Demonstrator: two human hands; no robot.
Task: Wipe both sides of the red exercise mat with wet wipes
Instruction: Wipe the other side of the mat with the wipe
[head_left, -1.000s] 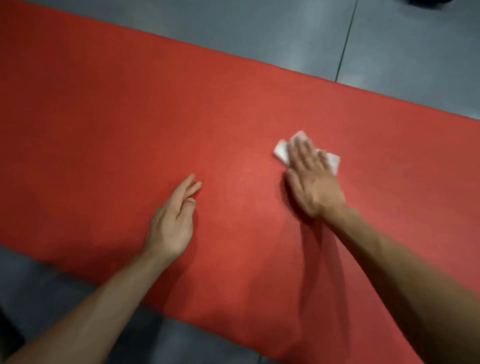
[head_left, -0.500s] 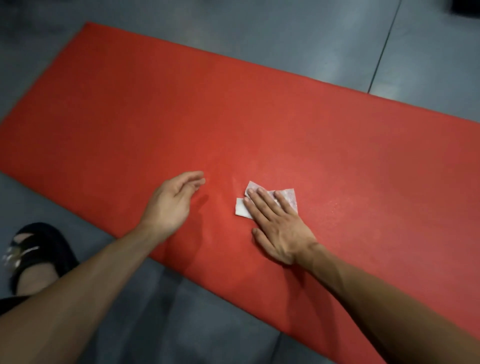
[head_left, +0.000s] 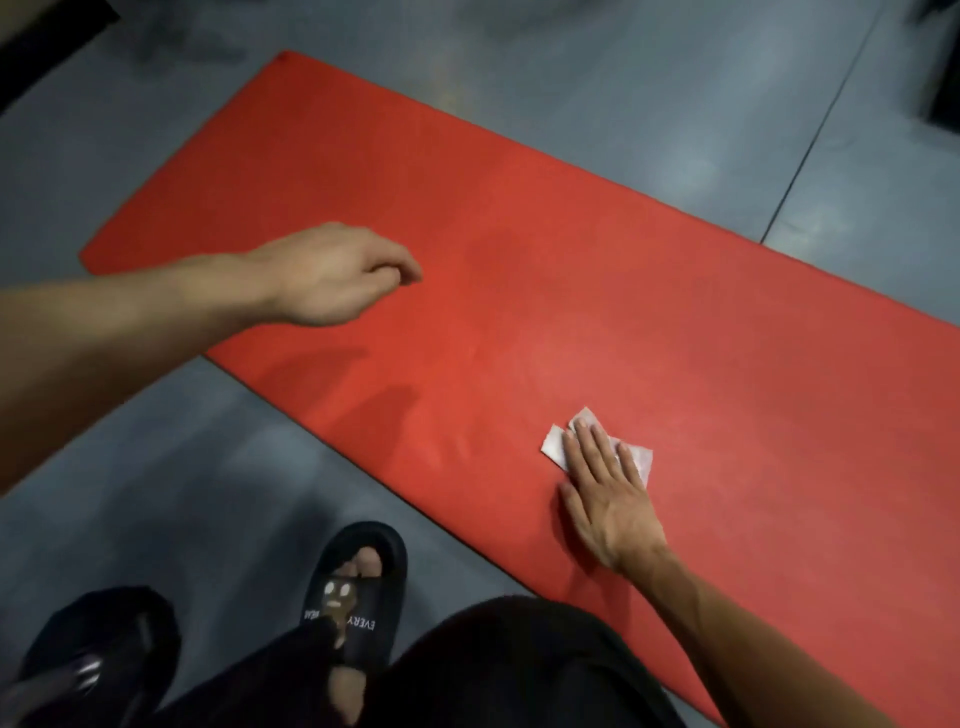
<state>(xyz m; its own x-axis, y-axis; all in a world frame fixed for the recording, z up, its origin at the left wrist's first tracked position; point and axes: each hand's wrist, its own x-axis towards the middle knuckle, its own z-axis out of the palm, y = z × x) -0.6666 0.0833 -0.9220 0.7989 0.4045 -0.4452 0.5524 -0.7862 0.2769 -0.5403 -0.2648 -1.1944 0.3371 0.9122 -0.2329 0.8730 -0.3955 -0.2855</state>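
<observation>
**Right hand flat on the wipe, left hand raised over the mat**

I see the red mat (head_left: 519, 270) lying flat on the grey floor (head_left: 675, 93), running from the far left corner down toward the lower right, where it leaves the picture. My right hand (head_left: 608, 493) lies on the mat close to its near edge, palm down, fingers stretched out and together, pressing a folded white wipe (head_left: 556, 444) against the red surface. The wipe shows at the fingertips, with a corner to the left and another to the right of the hand; it is pinned under the fingers, not gripped.

My left hand (head_left: 332, 275) is above the mat's left part, well apart from the right hand. Its fingers are loosely curled and hold nothing, and its shadow falls on the mat below it, so it is off the surface.

On the floor just beside the near edge of the mat I see a black sandal (head_left: 358, 592) with white lettering, worn on a foot. Dark trousers (head_left: 509, 670) fill the bottom of the picture, and a second sandal (head_left: 104, 644) sits blurred at the lower left.
</observation>
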